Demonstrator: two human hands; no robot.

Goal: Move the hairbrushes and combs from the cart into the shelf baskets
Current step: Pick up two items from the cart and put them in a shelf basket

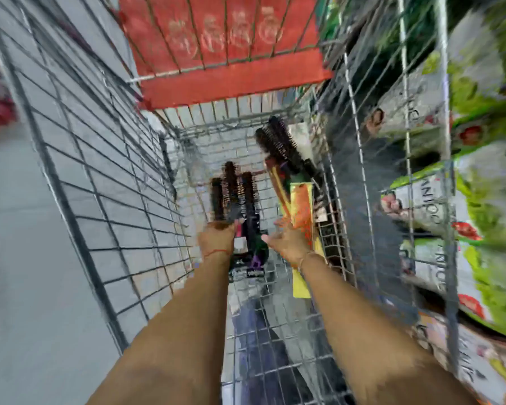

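Note:
Both my arms reach down into a wire shopping cart (105, 182). My left hand (215, 239) is shut on a bundle of round black hairbrushes (234, 191) with dark handles and purple tags. My right hand (287, 241) has its fingers spread at the lower end of the orange and yellow combs (300, 206); the blur hides whether it grips them. Two more round black brushes (278, 141) lie against the cart's far right corner. A yellow card or comb (300, 283) lies under my right wrist.
The cart's red child-seat flap (231, 54) stands at the far end. Through the right wire wall I see shelves with green and white packages (479, 200). Grey floor (18, 258) lies to the left. The whole frame is motion-blurred.

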